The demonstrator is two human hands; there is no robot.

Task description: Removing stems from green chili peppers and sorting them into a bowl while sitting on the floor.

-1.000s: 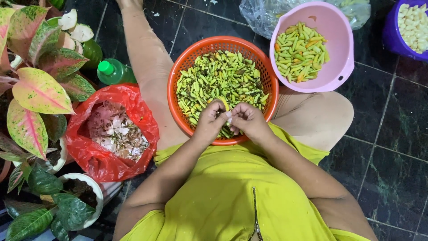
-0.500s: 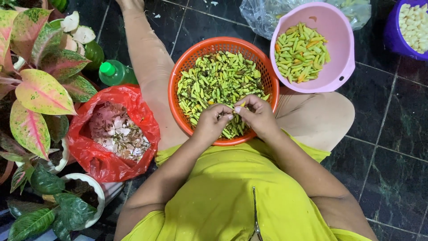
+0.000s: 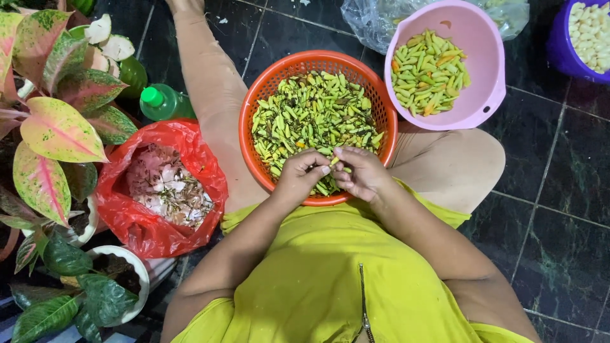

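Your left hand (image 3: 300,176) and right hand (image 3: 359,173) pinch one small green chili (image 3: 334,161) together over the orange basket (image 3: 254,108). It looks light and slender, probably easily bruised; grip near the stem end.

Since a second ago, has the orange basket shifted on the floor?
No. The orange basket sits in the same place beside the pink bowl, their rims touching as before.

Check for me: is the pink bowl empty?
No, the pink bowl holds a heap of green chillies with a few orange ones.
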